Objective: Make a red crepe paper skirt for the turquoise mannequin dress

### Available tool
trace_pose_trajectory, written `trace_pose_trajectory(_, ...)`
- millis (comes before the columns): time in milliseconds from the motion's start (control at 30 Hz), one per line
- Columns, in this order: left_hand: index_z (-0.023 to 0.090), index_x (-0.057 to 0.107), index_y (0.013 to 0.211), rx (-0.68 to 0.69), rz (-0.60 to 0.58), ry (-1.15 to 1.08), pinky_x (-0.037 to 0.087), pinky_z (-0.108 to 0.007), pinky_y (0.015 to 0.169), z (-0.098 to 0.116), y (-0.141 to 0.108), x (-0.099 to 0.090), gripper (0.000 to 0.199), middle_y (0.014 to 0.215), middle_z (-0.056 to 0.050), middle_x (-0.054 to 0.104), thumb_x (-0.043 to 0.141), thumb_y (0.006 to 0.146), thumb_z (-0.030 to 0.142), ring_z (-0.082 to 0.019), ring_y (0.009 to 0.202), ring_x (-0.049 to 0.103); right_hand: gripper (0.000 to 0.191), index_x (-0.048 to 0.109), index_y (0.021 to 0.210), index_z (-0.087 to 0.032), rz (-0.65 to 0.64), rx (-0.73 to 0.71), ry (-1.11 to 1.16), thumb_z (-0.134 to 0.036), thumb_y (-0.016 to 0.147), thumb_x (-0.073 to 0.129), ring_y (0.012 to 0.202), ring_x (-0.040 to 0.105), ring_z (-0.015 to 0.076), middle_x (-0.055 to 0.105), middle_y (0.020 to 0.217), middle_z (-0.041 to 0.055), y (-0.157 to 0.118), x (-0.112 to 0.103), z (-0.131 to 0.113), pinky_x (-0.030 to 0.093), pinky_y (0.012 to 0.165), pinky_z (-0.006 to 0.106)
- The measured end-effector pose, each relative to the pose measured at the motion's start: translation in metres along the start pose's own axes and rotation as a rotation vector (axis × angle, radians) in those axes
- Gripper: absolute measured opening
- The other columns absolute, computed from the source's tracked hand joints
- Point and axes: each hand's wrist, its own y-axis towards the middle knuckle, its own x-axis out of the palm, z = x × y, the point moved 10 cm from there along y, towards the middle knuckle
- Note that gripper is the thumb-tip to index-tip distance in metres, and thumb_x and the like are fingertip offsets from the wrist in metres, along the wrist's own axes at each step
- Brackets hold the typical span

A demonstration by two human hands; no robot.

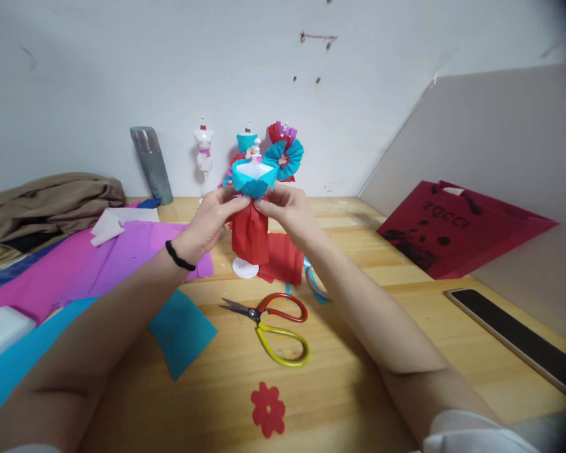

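Observation:
A small white dress form (256,166) stands upright on a round white base (245,268) at the middle of the table. Blue crepe paper (253,182) wraps its chest, and a pleated red crepe paper skirt (249,233) hangs from its waist. My left hand (212,220) pinches the top of the red skirt from the left side. From the right, my right hand (285,207) pinches the same waist edge, the two thumbs nearly meeting in front. Scissors with one red and one yellow handle (283,330) lie open nearer me, beside a red paper flower (268,409).
More dress forms (204,148) stand by the wall, some dressed in coloured paper. A grey flask (151,167), brown cloth (51,204) and purple paper (136,251) are left; a blue paper piece (183,333) lies nearer. Right are a tape roll (315,283), red bag (453,229) and phone (514,340).

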Motion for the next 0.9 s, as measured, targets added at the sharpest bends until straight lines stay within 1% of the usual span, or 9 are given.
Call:
trace_pose_trajectory(100,0.016,0.077,0.089,0.010,-0.021,0.047,0.058,-0.039,0.090,0.004,0.001,-0.001,0.034,0.092,-0.007,0.080,0.085,0.066,0.040,-0.027,0.095,0.073,0.026,0.058,0.083,-0.023,0.023,0.020,0.061,-0.036,0.069,0.076,0.072,0.061,0.0174,0.062,0.075,-0.0023,0.002,-0.004,0.003,0.051,0.072,0.034)
trace_pose_trajectory(167,0.015,0.078,0.085,0.051,0.010,0.127,0.058,-0.040,0.089,0.009,0.001,-0.005,0.031,0.088,-0.007,0.080,0.085,0.067,0.039,-0.027,0.093,0.073,0.026,0.057,0.082,-0.024,0.039,0.017,0.017,-0.035,0.070,0.077,0.075,0.062,0.0180,0.062,0.077,-0.0016,0.003,-0.007,0.004,0.051,0.074,0.035)
trace_pose_trajectory(267,0.015,0.078,0.083,0.116,0.094,0.256,0.058,-0.039,0.086,0.017,0.001,-0.012,0.027,0.087,-0.007,0.080,0.084,0.068,0.037,-0.026,0.090,0.073,0.027,0.058,0.083,-0.023,0.139,-0.016,-0.175,-0.038,0.072,0.077,0.080,0.063,0.0207,0.066,0.084,0.0016,0.003,-0.018,0.000,0.052,0.078,0.040)
trace_pose_trajectory(367,0.015,0.076,0.081,0.145,0.156,0.286,0.058,-0.038,0.081,0.018,0.000,-0.017,0.029,0.088,-0.008,0.080,0.085,0.067,0.038,-0.024,0.087,0.071,0.024,0.056,0.079,-0.024,0.254,-0.111,-0.386,-0.035,0.074,0.077,0.077,0.062,0.0213,0.067,0.084,0.0022,-0.003,-0.025,-0.015,0.052,0.078,0.042)
trace_pose_trajectory(467,0.016,0.072,0.077,0.177,0.175,0.303,0.058,-0.035,0.078,0.020,0.000,-0.018,0.031,0.083,-0.006,0.077,0.087,0.065,0.041,-0.022,0.083,0.070,0.016,0.056,0.076,-0.023,0.199,-0.189,-0.467,-0.028,0.079,0.071,0.078,0.064,0.0216,0.068,0.082,0.0030,-0.007,-0.014,-0.027,0.052,0.078,0.041)
trace_pose_trajectory(533,0.017,0.069,0.074,0.195,0.157,0.332,0.057,-0.034,0.075,0.023,0.000,-0.017,0.033,0.077,-0.004,0.073,0.084,0.069,0.045,-0.020,0.079,0.068,0.012,0.058,0.077,-0.022,0.156,-0.184,-0.483,-0.028,0.080,0.068,0.079,0.066,0.0224,0.070,0.082,0.0040,-0.007,-0.008,-0.029,0.052,0.078,0.040)
trace_pose_trajectory(633,0.018,0.064,0.069,0.202,0.107,0.386,0.054,-0.032,0.072,0.027,0.000,-0.014,0.036,0.070,-0.002,0.067,0.076,0.077,0.051,-0.017,0.073,0.062,0.013,0.061,0.079,-0.021,0.169,-0.142,-0.498,-0.033,0.080,0.067,0.082,0.068,0.0250,0.073,0.084,0.0053,-0.007,-0.010,-0.027,0.052,0.080,0.043)
trace_pose_trajectory(767,0.018,0.063,0.064,0.212,0.077,0.413,0.051,-0.031,0.074,0.032,-0.001,-0.010,0.027,0.069,-0.001,0.064,0.072,0.078,0.040,-0.016,0.071,0.058,0.022,0.068,0.087,-0.022,0.169,-0.135,-0.406,-0.040,0.077,0.073,0.084,0.068,0.0269,0.076,0.088,0.0060,-0.004,-0.014,-0.022,0.052,0.083,0.044)
trace_pose_trajectory(900,0.019,0.064,0.065,0.210,0.087,0.393,0.052,-0.033,0.081,0.030,-0.001,-0.009,0.019,0.075,-0.003,0.068,0.072,0.074,0.034,-0.018,0.077,0.062,0.018,0.068,0.079,-0.022,0.133,-0.082,-0.324,-0.038,0.074,0.075,0.089,0.067,0.0288,0.074,0.087,0.0065,0.001,-0.018,-0.011,0.051,0.087,0.047)
